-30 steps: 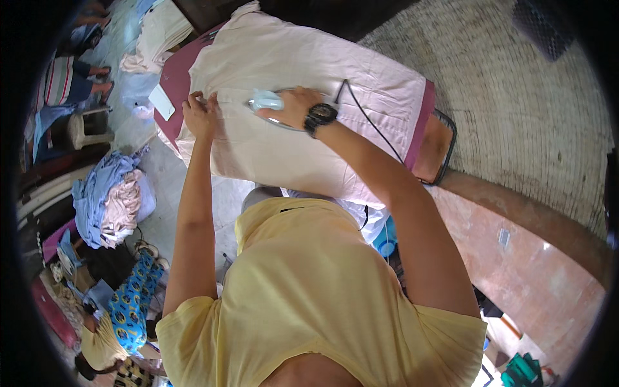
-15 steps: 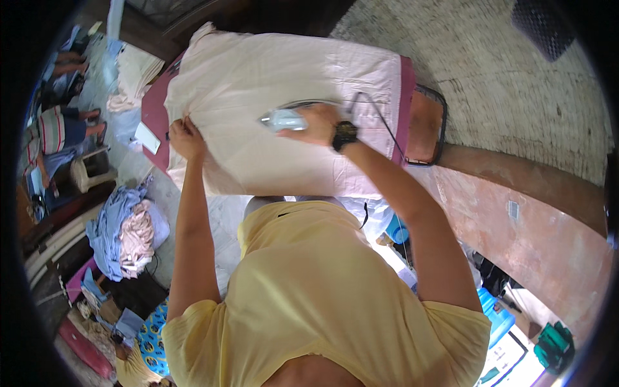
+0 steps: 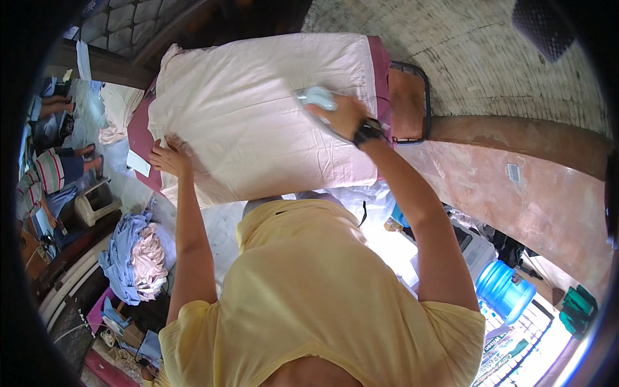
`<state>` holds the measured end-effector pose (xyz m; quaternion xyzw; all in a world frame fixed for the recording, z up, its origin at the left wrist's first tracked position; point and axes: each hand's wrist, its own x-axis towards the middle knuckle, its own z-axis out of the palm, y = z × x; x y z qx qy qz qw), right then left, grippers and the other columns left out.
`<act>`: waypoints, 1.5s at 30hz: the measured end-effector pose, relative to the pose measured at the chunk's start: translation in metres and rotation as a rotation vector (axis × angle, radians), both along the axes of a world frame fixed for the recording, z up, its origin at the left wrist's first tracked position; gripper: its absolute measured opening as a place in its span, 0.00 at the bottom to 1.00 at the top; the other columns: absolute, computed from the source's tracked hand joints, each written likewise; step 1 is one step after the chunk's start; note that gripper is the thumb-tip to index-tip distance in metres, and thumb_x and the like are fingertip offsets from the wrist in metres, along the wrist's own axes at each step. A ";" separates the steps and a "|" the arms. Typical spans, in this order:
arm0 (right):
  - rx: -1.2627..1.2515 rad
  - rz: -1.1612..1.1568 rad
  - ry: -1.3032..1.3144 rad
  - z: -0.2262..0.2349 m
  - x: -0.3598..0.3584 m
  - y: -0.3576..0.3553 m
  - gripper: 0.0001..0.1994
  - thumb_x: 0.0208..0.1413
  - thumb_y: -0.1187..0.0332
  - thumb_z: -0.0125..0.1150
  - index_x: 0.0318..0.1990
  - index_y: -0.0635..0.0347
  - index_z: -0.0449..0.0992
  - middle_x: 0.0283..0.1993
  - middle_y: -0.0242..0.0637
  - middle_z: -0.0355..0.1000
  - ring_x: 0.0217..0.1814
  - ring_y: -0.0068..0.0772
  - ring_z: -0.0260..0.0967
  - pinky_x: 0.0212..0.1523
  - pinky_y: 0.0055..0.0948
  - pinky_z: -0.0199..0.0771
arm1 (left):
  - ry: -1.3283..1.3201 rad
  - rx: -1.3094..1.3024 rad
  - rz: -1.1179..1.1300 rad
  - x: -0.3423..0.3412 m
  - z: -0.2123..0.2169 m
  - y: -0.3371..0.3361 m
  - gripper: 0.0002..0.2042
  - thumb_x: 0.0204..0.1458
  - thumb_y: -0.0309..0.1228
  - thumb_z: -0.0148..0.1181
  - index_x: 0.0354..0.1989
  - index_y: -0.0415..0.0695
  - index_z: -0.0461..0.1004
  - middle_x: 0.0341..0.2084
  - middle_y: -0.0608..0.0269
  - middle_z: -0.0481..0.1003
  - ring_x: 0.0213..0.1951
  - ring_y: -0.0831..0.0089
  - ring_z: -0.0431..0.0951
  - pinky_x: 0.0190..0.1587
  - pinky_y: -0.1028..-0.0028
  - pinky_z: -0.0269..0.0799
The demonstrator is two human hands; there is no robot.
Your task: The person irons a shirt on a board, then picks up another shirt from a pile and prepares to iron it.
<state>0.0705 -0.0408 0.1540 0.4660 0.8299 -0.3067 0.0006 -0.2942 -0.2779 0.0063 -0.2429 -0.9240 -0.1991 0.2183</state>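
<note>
A pale pink cloth is spread over a maroon-covered ironing board, with wrinkles toward its left and front sides. My right hand, with a dark watch at the wrist, is closed around the handle of a light blue and white iron. The iron is blurred by motion over the right half of the cloth, its tip toward the upper left. My left hand rests on the cloth's left edge, fingers stretched out and apart. Beside it, a white flat rectangular thing lies on the board's bare left end.
On the floor at left sits a pile of blue and pink clothes. A small stool and another person in a striped top are farther left. A brown iron rest juts from the board's right end. A blue water jug stands at lower right.
My right hand has moved the iron right and slightly up across the cloth. My left hand has gone from pinching the cloth to lying with fingers spread, a bit lower and farther left.
</note>
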 end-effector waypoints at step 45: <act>0.371 -0.643 -0.099 -0.069 0.076 -0.019 0.31 0.53 0.36 0.56 0.36 0.61 0.75 0.26 0.55 0.75 0.31 0.61 0.75 0.31 0.54 0.75 | -0.334 -0.232 -1.223 0.244 -0.003 0.170 0.31 0.60 0.36 0.40 0.71 0.36 0.46 0.72 0.50 0.42 0.73 0.51 0.39 0.72 0.54 0.34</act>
